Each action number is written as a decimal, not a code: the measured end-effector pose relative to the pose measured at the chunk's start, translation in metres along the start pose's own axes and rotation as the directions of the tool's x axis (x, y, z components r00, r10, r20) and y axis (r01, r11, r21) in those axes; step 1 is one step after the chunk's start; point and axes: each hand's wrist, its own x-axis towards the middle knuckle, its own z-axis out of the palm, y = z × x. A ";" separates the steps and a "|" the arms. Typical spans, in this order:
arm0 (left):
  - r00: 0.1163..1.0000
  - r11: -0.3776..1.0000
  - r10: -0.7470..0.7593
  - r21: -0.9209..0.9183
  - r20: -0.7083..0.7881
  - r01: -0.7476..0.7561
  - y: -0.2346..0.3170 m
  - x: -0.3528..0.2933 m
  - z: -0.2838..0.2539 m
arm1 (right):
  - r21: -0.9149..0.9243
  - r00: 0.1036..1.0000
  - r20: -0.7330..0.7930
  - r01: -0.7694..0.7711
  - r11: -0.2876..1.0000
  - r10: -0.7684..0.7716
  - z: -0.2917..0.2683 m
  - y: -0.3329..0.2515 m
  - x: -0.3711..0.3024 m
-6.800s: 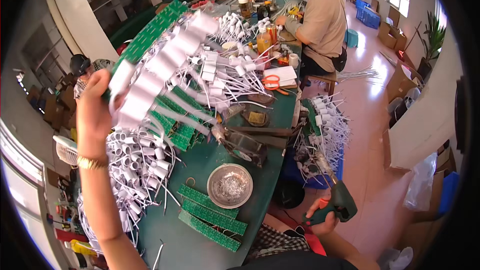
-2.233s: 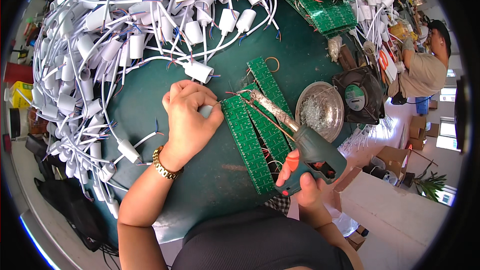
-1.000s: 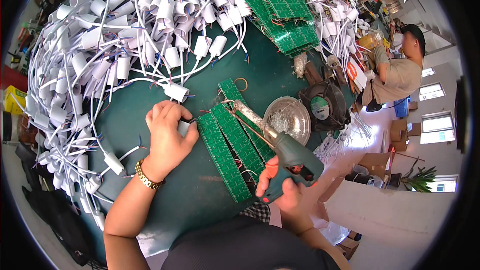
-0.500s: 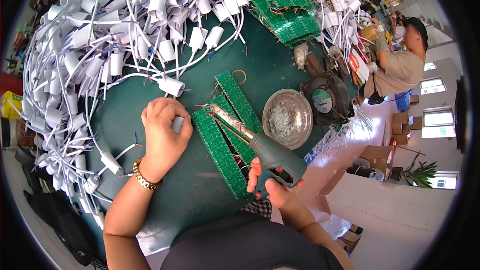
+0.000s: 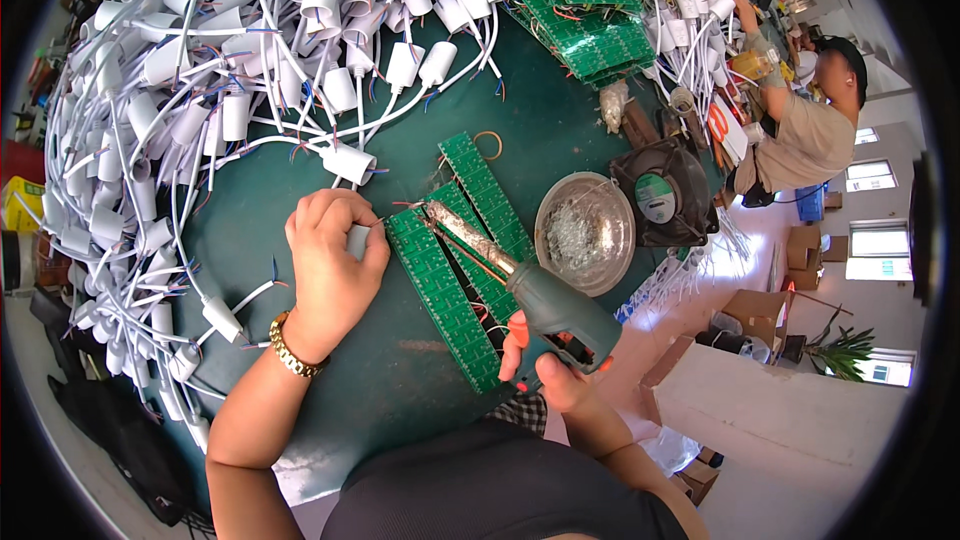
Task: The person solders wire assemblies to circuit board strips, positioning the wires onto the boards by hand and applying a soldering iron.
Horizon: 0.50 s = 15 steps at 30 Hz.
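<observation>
My left hand (image 5: 335, 265) is closed around a white plastic socket (image 5: 357, 241), mostly hidden by the fingers. Thin wire ends from it reach the top corner of a long green circuit board (image 5: 440, 285). My right hand (image 5: 555, 380) grips a dark green soldering gun (image 5: 565, 315) by its handle. Its silvery barrel slants up and left across the boards, the tip close to those wire ends. Whether the tip touches them I cannot tell. A second green board (image 5: 485, 202) lies alongside, with thin wires in the gap between the two.
A large heap of white corded sockets (image 5: 235, 115) fills the table's left and far side. Stacked green boards (image 5: 590, 0) lie at the far edge. A bowl of clear bits (image 5: 540, 240) and a black fan (image 5: 665, 190) stand right. Another person (image 5: 800, 135) works beyond.
The whole view has shifted slightly, with the table's things sitting a little farther right. Both hands keep their holds, and the other person's hand has risen.
</observation>
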 end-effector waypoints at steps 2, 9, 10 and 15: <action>0.999 0.999 -0.032 -0.038 0.008 0.032 -0.002 0.000 -0.001 | -0.019 1.000 0.003 -0.024 1.000 0.024 -0.001 0.001 0.000; 0.996 0.998 0.028 -0.052 0.080 -0.024 -0.001 0.002 -0.006 | -0.079 1.000 0.018 -0.024 0.997 0.025 -0.003 0.004 0.001; 0.996 0.997 0.038 -0.069 0.087 -0.032 -0.002 0.002 -0.006 | -0.077 1.000 0.017 -0.025 0.997 0.026 -0.003 0.004 0.001; 0.994 0.997 0.053 -0.055 0.093 -0.048 -0.002 0.003 -0.006 | -0.032 1.000 0.001 -0.011 0.999 0.011 -0.002 0.003 0.000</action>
